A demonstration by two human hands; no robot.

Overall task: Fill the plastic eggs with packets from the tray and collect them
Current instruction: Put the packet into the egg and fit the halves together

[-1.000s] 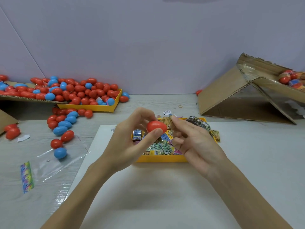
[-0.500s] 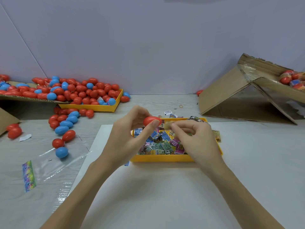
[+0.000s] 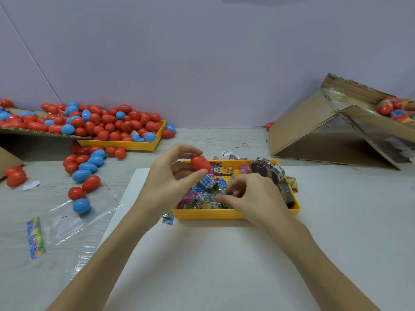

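— Since a moment ago our right hand (image 3: 253,198) has dropped into the yellow tray (image 3: 235,213), fingers curled among the packets (image 3: 206,187); whether it pinches one, we cannot tell.

— And our left hand (image 3: 170,180) pinches the red egg (image 3: 199,163) over the tray's far-left corner. Packet print is too blurred to read. Loose eggs (image 3: 85,173) lie left.
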